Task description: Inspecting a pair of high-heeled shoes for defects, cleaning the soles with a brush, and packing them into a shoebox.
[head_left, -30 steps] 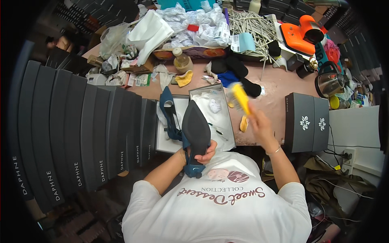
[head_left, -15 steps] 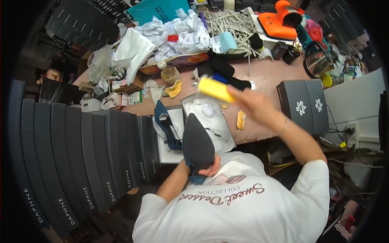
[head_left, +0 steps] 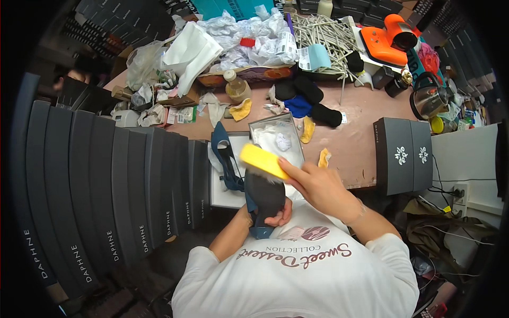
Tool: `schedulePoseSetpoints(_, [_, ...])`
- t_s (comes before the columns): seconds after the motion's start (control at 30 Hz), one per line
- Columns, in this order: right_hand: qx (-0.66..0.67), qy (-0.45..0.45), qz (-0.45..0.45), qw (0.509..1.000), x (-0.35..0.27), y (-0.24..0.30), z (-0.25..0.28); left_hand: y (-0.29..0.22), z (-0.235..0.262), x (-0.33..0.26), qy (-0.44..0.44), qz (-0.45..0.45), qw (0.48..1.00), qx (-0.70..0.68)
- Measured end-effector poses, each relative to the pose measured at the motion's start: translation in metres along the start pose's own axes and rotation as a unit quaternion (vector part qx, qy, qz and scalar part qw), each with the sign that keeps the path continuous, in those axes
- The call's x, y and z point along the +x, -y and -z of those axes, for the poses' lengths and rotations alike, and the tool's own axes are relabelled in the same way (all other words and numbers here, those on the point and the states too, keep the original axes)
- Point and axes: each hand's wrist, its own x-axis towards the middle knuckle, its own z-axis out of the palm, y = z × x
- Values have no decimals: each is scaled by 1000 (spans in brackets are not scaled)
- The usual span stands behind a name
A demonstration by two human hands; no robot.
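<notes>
I log, upper centre: crumpled white paper (head_left: 249, 34), bundle of pale sticks (head_left: 323, 32). Upper right: orange tool (head_left: 389, 40), metal kettle (head_left: 428, 100). Right: two grey boxes (head_left: 403, 156). Left: row of dark boxes (head_left: 106, 185).

Bright, even overhead light; fisheye bending and dark vignette at the rim.
</notes>
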Motion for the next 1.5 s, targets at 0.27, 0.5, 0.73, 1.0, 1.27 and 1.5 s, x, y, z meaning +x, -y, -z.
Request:
schedulePoseSetpoints(0.27, [19,10,24,999,-54,-2,-10,-1,5,-11,38,30,987,-151])
schedulePoseSetpoints(0.5, [75,-95,-12,993,81,-57,-36,3,1,9,64,-18,997,-35])
schedulePoseSetpoints(0.73, [11,64,60,996,-28,-21,-34,-4,-25,6,-302,-165,933,-107])
schedulePoseSetpoints(1.0, [32,28,-34,999,-50,-49,8,7,13,-12,-271,-237,925,-118])
schedulePoseSetpoints(1.27, [-48,196,-80,976,-80,-79,-16,-53,41,-36,-264,-390,870,-144])
schedulePoseSetpoints(1.5, [3,79,48,996,-57,-43,-38,-85,43,-8,-31,-407,903,-133])
